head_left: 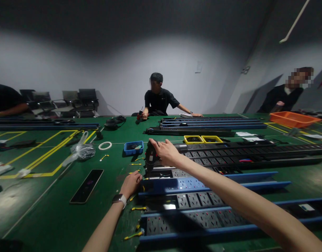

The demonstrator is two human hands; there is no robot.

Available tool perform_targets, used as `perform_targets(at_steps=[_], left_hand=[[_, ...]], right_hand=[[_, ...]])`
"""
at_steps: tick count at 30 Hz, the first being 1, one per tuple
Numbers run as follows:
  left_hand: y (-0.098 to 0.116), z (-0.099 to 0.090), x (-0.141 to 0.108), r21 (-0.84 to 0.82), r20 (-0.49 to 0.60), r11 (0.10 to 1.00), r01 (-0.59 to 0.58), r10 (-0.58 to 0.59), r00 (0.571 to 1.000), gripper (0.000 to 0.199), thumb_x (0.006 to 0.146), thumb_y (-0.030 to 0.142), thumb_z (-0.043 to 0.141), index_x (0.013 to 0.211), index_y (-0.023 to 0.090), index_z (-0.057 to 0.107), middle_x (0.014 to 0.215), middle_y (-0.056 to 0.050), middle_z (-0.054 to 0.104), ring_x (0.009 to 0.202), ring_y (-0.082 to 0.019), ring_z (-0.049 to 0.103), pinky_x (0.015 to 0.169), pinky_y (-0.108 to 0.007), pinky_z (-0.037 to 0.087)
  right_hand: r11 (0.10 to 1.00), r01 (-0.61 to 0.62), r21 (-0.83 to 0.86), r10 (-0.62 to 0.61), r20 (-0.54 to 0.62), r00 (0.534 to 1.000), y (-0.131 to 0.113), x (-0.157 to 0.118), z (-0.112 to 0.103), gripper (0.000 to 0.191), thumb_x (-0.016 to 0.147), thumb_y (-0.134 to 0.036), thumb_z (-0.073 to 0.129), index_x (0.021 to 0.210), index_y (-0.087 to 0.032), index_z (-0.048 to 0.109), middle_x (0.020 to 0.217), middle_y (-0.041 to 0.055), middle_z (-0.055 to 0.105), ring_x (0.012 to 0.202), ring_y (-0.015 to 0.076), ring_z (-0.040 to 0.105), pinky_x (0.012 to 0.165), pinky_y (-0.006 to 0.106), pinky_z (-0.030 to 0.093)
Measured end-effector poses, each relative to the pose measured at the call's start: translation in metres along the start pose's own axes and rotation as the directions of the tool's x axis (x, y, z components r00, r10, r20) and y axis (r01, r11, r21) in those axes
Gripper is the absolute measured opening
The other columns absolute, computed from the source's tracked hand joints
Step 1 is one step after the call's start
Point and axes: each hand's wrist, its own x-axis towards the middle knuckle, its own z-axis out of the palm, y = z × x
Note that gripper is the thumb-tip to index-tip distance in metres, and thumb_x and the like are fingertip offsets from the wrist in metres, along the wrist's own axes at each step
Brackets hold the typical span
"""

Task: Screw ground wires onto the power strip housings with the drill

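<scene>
My right hand is wrapped round a black power screwdriver, its bit end pointing down at the left ends of the power strips. My left hand rests at the end of a blue-railed power strip, fingers curled together; whatever they pinch is hidden. A smartwatch is on that wrist. Short yellow-green ground wires stick out from the strip ends nearby. In front lies another blue-edged strip with black sockets, and black socket strips lie beyond the screwdriver.
Left of my hands lie a phone, a plastic bag and a white ring. Small blue and yellow bins stand farther back. A co-worker across the table holds a red drill. An orange tray sits far right.
</scene>
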Motion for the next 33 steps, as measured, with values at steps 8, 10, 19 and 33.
perform_targets(at_steps=[8,10,19,33], left_hand=[[0.006,-0.003,-0.001,-0.008,0.003,1.0,0.029,-0.029,1.0,0.033,0.097,0.025,0.035,0.073,0.018,0.057,0.088,-0.003,0.057,0.078,-0.013,0.054,0.073,-0.025,0.032],[0.008,-0.006,-0.001,-0.01,0.007,0.999,0.035,-0.035,0.999,0.034,0.097,0.025,0.035,0.073,0.018,0.057,0.088,-0.003,0.058,0.078,-0.013,0.053,0.073,-0.025,0.032],[0.008,-0.007,-0.001,0.0,0.015,0.999,0.033,-0.033,0.999,0.031,0.096,0.023,0.036,0.073,0.018,0.058,0.088,-0.003,0.058,0.077,-0.012,0.053,0.073,-0.024,0.032],[-0.002,0.005,0.002,0.019,-0.037,1.0,-0.006,0.006,0.999,0.031,0.096,0.025,0.039,0.075,0.018,0.06,0.087,-0.003,0.059,0.077,-0.013,0.053,0.074,-0.025,0.033]], right_hand=[[0.98,0.018,0.197,-0.024,0.03,0.999,0.002,-0.006,-0.015,0.09,0.089,-0.045,0.05,0.157,-0.004,0.007,0.123,0.0242,0.062,0.112,0.0351,0.063,0.101,0.056,0.038],[0.987,0.026,0.159,-0.032,0.039,0.999,0.002,-0.006,-0.013,0.103,0.082,-0.044,0.061,0.157,-0.002,0.004,0.127,0.0262,0.06,0.114,0.0364,0.061,0.1,0.055,0.04],[1.0,0.004,0.023,-0.005,0.072,0.997,0.005,0.0,-0.005,0.104,0.074,-0.022,0.067,0.156,-0.008,0.004,0.117,0.019,0.066,0.1,0.0328,0.067,0.089,0.046,0.049],[0.987,-0.102,-0.125,0.093,-0.079,0.993,-0.006,-0.011,0.013,0.091,0.078,-0.012,0.059,0.155,-0.009,0.011,0.119,0.0156,0.063,0.101,0.0257,0.065,0.092,0.037,0.044]])
